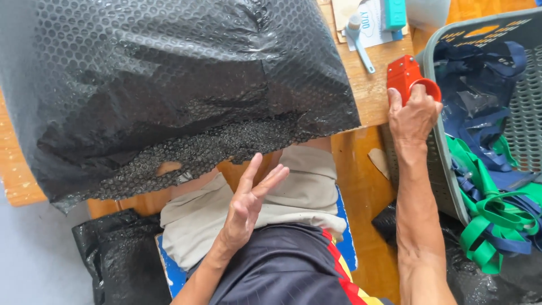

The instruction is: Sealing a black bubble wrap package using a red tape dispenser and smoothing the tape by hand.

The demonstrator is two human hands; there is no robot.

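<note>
A large sheet of black bubble wrap (169, 85) covers most of the wooden table (370, 90) and hangs over its near edge. My left hand (251, 200) is raised below that edge with its fingers spread, holding nothing. My right hand (413, 113) grips a red tape dispenser (407, 76) at the table's right end, beside a grey basket.
The grey plastic basket (446, 181) on the right holds navy and green straps. A light blue tool (360, 42), papers and a teal box (395, 12) lie at the table's far end. More black bubble wrap (121, 254) lies on the floor at the lower left.
</note>
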